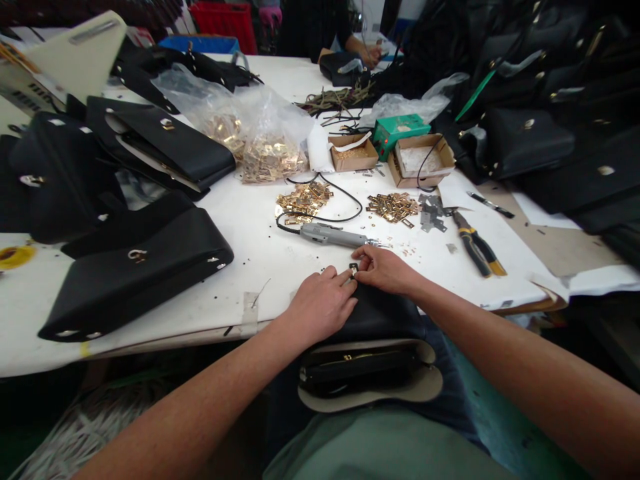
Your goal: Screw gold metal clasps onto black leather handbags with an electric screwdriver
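Note:
A black handbag (390, 313) lies across the table's front edge and my lap, its open mouth with a pale lining facing me. My left hand (325, 303) is closed on the bag's flap, fingertips against a small metal fitting (353, 268) at its far edge. From the other side my right hand (385, 269) pinches the same fitting between thumb and fingers, which partly hide it. Just beyond my fingers lies a grey electric screwdriver (330, 235) with its black cord looping behind. Gold metal plates (305, 200) and a second heap of gold plates (393, 208) are farther back.
Finished-looking black bags (145, 267) stand at left; more black bags (530, 143) pile up at right. Pliers (477, 243), a pen (490, 204) and grey metal plates (433, 212) lie right. Behind are plastic bags of fittings (273, 150), a green box (400, 130) and a co-worker's hand (370, 53).

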A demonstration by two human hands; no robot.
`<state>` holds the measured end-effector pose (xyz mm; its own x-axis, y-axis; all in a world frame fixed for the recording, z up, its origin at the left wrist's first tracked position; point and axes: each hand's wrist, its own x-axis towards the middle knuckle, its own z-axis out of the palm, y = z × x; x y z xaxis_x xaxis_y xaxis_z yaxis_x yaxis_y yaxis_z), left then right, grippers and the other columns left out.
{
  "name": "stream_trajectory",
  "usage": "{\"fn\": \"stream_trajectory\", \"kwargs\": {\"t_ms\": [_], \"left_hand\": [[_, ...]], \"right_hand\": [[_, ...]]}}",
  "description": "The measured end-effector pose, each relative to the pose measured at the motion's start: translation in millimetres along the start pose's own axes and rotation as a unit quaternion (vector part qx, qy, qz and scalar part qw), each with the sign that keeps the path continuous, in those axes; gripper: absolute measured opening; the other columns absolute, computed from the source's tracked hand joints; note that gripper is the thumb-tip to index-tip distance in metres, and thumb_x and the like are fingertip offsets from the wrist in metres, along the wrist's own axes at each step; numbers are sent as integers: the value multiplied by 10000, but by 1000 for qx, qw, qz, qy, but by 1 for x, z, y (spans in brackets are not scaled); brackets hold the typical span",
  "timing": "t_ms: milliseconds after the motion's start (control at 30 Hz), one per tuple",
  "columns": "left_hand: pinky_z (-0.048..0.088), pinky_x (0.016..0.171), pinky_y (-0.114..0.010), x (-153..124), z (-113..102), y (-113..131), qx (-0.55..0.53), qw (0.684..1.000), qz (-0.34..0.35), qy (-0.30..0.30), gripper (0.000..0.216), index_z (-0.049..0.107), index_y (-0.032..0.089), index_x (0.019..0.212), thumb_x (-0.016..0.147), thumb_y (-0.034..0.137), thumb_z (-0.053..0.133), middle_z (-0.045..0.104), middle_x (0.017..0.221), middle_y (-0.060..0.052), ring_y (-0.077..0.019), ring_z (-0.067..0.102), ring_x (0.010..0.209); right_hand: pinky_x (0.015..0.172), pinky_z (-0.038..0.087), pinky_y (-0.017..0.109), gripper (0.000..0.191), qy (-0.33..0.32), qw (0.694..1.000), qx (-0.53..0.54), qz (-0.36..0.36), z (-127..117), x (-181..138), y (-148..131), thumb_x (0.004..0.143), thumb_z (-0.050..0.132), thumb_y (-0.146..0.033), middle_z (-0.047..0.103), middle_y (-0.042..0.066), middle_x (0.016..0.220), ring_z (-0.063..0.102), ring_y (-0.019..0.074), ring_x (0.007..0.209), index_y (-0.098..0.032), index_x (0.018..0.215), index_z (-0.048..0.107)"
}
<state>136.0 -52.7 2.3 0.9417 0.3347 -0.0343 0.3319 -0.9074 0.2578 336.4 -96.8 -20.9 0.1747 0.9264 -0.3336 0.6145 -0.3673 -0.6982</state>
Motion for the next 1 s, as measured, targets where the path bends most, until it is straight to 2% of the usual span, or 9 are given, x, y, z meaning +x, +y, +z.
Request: {"fn": "stream_trajectory", "kwargs": {"t_ms": [133, 233, 367, 567, 767, 900, 1000], "left_hand": [[506, 837, -404, 0, -4, -1, -4, 1000, 6, -4, 253, 635, 233, 1179, 993, 349, 508, 654, 1271, -62, -265, 553, 1024], [504, 862, -404, 0, -6, -2, -4, 1000, 9, -9, 260, 627, 241, 1201, 988, 342, 517, 653, 1267, -62, -261, 552, 1023], [503, 875, -395, 0, -7, -2, -5, 1000, 7, -13, 266, 623, 238, 1208, 986, 349, 526, 648, 1282, -64, -259, 552, 1038], [505, 918, -407, 0, -4, -3, -12, 1000, 6, -8, 373, 565, 233, 1338, 991, 362, 524, 627, 1351, -42, -257, 543, 1064], [501, 945, -412, 2, -6, -2, 2, 1000, 7, -23, 369, 571, 228, 1329, 994, 373, 513, 622, 1343, -46, -263, 541, 1087], [518, 900, -417, 3, -7, 3, 21, 999, 1, -30, 344, 583, 218, 1299, 987, 348, 517, 635, 1288, -57, -271, 539, 1086], [525, 872, -418, 3, -7, 5, 28, 999, -1, -31, 348, 580, 215, 1303, 985, 342, 513, 630, 1274, -66, -277, 536, 1098]], "right_hand": [[600, 431, 251, 315, -5, 1000, 19, -8, -1, -1, 0, 821, 704, -280, 667, -33, 736, 612, 139, 645, -191, 1113, 624], [608, 443, 255, 239, -12, 999, 49, 5, -1, -1, 0, 875, 622, -241, 668, -40, 691, 631, 138, 618, -203, 1110, 628], [599, 432, 254, 263, 1, 1000, 28, 6, -1, -2, -3, 828, 643, -173, 669, -39, 677, 625, 140, 617, -192, 1090, 636], [605, 425, 254, 281, 12, 1000, 21, -6, 1, -1, -1, 815, 652, -153, 656, -47, 673, 612, 135, 615, -179, 1092, 619], [618, 429, 255, 264, 17, 1000, 15, -8, 0, -2, -2, 806, 654, -145, 645, -50, 657, 611, 137, 609, -182, 1064, 611], [620, 420, 258, 246, 13, 999, -6, 30, 0, 1, -10, 804, 613, -146, 657, -35, 635, 627, 154, 627, -192, 1046, 618], [651, 417, 271, 188, 55, 995, -60, 51, 4, 5, -16, 812, 637, -210, 701, 10, 728, 642, 179, 697, -199, 999, 633]]}}
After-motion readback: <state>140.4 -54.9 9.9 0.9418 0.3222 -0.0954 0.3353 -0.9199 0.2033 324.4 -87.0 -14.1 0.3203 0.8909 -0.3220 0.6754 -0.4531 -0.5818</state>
